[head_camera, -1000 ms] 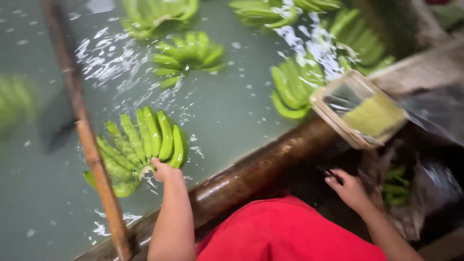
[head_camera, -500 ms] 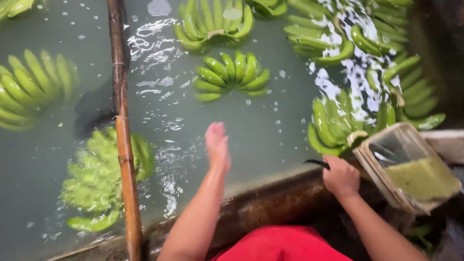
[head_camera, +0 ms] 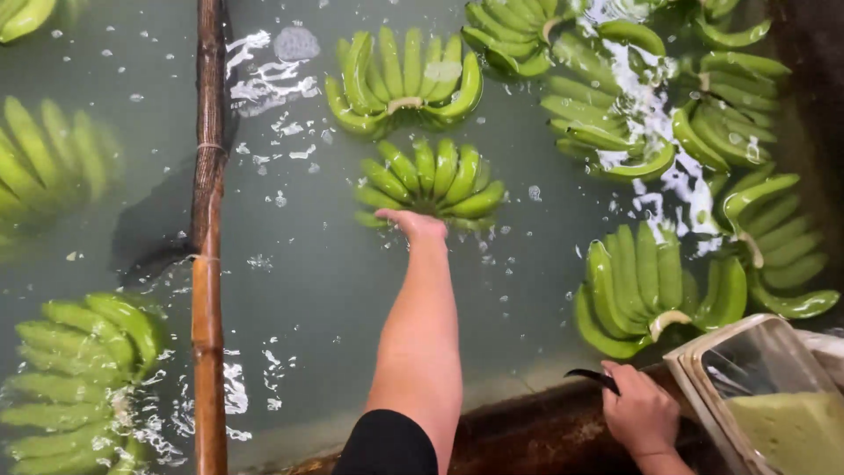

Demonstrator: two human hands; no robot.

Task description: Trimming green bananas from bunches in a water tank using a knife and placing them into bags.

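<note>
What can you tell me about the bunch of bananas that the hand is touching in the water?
The banana bunch is a fan of about eight green, unripe-looking bananas joined at the near side, their tips pointing away. It floats in murky grey-green water, wet and glossy, just below a bigger bunch. The left hand reaches out and touches its near edge where the bananas join. Small bubbles float around it.

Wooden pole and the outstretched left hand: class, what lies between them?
Head view: only bare greenish water with a few bubbles lies between the wooden pole and the left hand, which touches a floating banana bunch.
</note>
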